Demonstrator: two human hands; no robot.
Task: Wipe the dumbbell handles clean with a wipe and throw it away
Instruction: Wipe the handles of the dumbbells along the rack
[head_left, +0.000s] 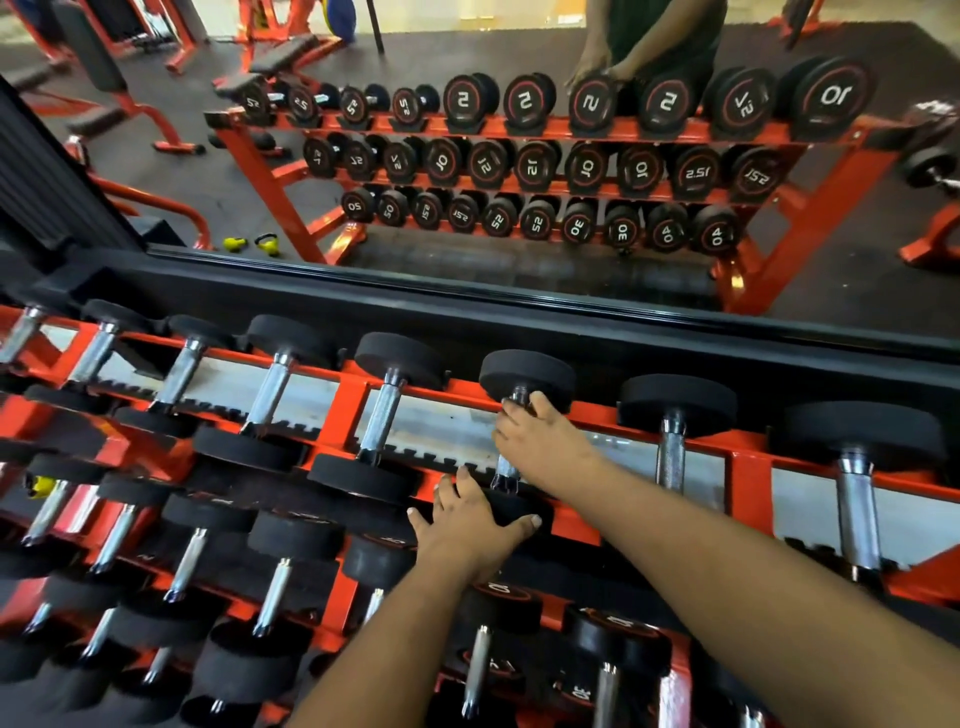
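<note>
A black dumbbell lies across the top tier of the orange rack (582, 413), its far head (527, 374) toward the mirror. My right hand (540, 441) is curled over its chrome handle (506, 475), covering most of it. My left hand (467, 525) grips the dumbbell's near head (511, 512), thumb on the right and fingers on the left. No wipe shows in either hand; whatever lies under my right palm is hidden.
Other chrome-handled dumbbells flank it closely: one to the left (382, 415), one to the right (672, 452). Lower tiers with more dumbbells (275, 592) sit nearer me. A mirror (519, 234) behind the rack reflects the rack, gym benches and yellow kettlebells (252, 243).
</note>
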